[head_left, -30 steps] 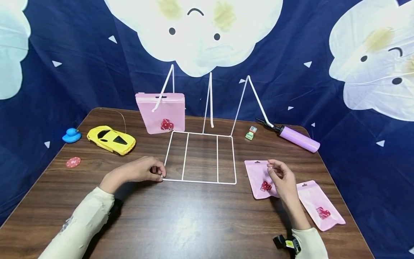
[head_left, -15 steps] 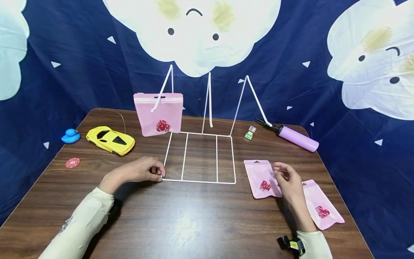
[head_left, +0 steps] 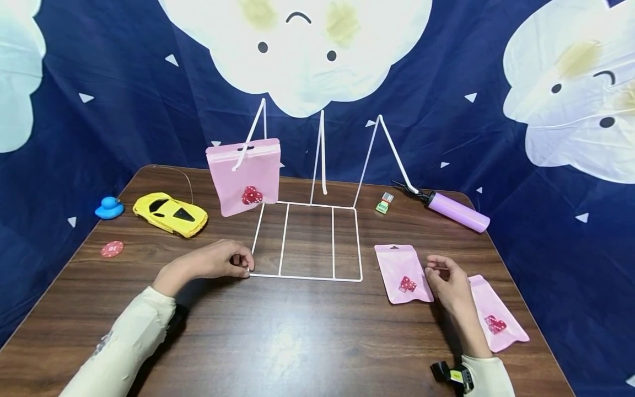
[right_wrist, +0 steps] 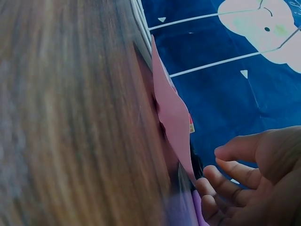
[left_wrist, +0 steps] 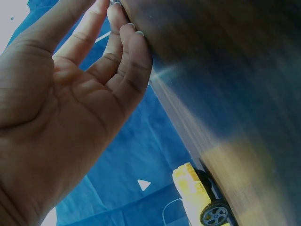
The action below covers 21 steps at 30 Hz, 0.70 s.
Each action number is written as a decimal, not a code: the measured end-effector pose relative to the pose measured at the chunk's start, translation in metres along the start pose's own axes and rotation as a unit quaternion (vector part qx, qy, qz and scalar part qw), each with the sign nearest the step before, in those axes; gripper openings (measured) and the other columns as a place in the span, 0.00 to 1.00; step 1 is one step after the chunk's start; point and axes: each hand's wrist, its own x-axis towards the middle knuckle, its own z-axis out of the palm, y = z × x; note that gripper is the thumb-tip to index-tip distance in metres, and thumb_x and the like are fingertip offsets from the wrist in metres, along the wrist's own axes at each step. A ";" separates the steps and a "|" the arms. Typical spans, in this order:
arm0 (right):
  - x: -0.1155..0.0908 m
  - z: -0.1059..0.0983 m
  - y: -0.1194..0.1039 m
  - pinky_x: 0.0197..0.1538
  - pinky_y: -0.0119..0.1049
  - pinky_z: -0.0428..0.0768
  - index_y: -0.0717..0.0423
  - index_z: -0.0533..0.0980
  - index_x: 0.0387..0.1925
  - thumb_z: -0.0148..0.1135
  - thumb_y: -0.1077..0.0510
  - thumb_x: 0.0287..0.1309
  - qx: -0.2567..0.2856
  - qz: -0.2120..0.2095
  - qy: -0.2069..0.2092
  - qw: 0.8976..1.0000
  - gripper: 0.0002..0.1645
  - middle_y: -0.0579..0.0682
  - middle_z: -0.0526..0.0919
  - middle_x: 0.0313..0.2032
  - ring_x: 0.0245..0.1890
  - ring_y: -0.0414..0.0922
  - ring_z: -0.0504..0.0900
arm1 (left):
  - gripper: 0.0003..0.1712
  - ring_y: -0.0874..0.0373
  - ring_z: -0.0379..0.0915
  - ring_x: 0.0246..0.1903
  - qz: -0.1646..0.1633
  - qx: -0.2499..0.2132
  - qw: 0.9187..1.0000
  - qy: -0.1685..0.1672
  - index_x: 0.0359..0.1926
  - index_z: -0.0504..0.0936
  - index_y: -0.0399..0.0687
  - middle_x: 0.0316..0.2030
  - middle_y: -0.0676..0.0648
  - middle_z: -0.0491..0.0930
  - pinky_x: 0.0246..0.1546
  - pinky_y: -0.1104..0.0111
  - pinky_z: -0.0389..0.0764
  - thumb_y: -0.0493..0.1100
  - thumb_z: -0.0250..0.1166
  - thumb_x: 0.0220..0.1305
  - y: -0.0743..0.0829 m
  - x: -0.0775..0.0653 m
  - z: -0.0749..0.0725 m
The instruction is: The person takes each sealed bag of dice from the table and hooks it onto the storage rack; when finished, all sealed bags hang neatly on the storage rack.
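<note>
My left hand pinches the front left corner of a white wire display rack with hooks rising at its back. In the left wrist view the thumb and fingers come together at the top edge, where their tips are partly cut off. A pink zip bag with red dice in it hangs from the rack's left hook, slightly tilted. My right hand holds nothing, its fingers loosely bent beside a second pink zip bag lying flat with dice inside. A third such bag lies partly behind that hand and wrist.
At the left are a yellow toy car, a blue rubber duck and a red poker chip. Behind the right side lie a purple hand pump and a small green toy. A blue cloth surrounds the table.
My right hand has moved right and a little toward me, away from over the second bag. The hanging bag has swung and tilted on its hook. My left hand stays put.
</note>
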 end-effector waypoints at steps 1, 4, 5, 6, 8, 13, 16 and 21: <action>0.000 -0.001 0.000 0.46 0.20 0.72 0.70 0.79 0.61 0.63 0.68 0.72 -0.004 0.002 -0.006 1.000 0.19 0.68 0.85 0.55 0.40 0.28 0.77 | 0.05 0.66 0.71 0.34 0.001 0.002 1.000 0.001 0.37 0.87 0.49 0.32 0.58 0.78 0.38 0.69 0.76 0.37 0.77 0.64 0.000 0.000 0.000; 0.000 -0.002 0.002 0.46 0.22 0.73 0.70 0.78 0.62 0.62 0.67 0.73 -0.016 0.012 -0.022 1.000 0.19 0.68 0.84 0.56 0.43 0.32 0.78 | 0.05 0.66 0.71 0.34 0.000 0.003 1.000 0.001 0.37 0.87 0.49 0.32 0.58 0.78 0.38 0.69 0.76 0.37 0.77 0.64 0.001 0.000 0.000; 0.000 -0.002 0.002 0.46 0.22 0.73 0.70 0.78 0.62 0.62 0.66 0.73 -0.021 0.014 -0.026 0.999 0.19 0.68 0.84 0.56 0.44 0.34 0.79 | 0.05 0.66 0.71 0.34 -0.001 0.002 1.000 0.000 0.37 0.87 0.49 0.32 0.58 0.78 0.38 0.69 0.77 0.37 0.77 0.64 0.001 0.000 0.000; 0.000 -0.003 0.003 0.46 0.23 0.74 0.70 0.78 0.62 0.62 0.66 0.74 -0.026 0.016 -0.030 0.999 0.19 0.68 0.84 0.56 0.44 0.35 0.80 | 0.05 0.66 0.72 0.34 -0.002 0.001 1.000 0.000 0.37 0.87 0.48 0.32 0.58 0.78 0.38 0.69 0.77 0.37 0.77 0.64 0.001 0.000 0.000; 0.000 -0.003 0.005 0.46 0.25 0.74 0.69 0.78 0.62 0.62 0.66 0.74 -0.033 0.017 -0.035 0.999 0.19 0.68 0.84 0.56 0.45 0.38 0.80 | 0.05 0.66 0.72 0.34 -0.003 -0.001 1.000 -0.001 0.37 0.87 0.48 0.32 0.58 0.78 0.37 0.69 0.76 0.37 0.77 0.65 0.001 0.000 0.000; 0.000 -0.003 0.009 0.45 0.27 0.74 0.70 0.79 0.61 0.62 0.66 0.72 -0.041 0.010 -0.044 0.998 0.19 0.67 0.85 0.54 0.43 0.39 0.80 | 0.05 0.66 0.71 0.34 -0.002 0.002 1.000 -0.003 0.37 0.87 0.48 0.31 0.58 0.78 0.37 0.69 0.75 0.37 0.77 0.65 0.001 0.000 0.000; 0.000 -0.002 0.010 0.44 0.25 0.74 0.71 0.79 0.60 0.62 0.68 0.71 -0.033 0.003 -0.046 0.998 0.19 0.67 0.86 0.52 0.41 0.37 0.79 | 0.05 0.66 0.71 0.34 -0.004 0.004 1.000 -0.002 0.37 0.87 0.49 0.31 0.58 0.78 0.37 0.69 0.75 0.37 0.77 0.65 0.002 0.000 0.000; 0.002 -0.002 0.010 0.44 0.23 0.73 0.73 0.79 0.59 0.62 0.71 0.70 -0.025 -0.011 -0.053 0.998 0.18 0.67 0.86 0.50 0.41 0.37 0.79 | 0.05 0.65 0.71 0.34 -0.006 0.005 1.000 0.000 0.37 0.87 0.49 0.31 0.58 0.77 0.38 0.68 0.76 0.37 0.77 0.65 0.002 -0.001 0.000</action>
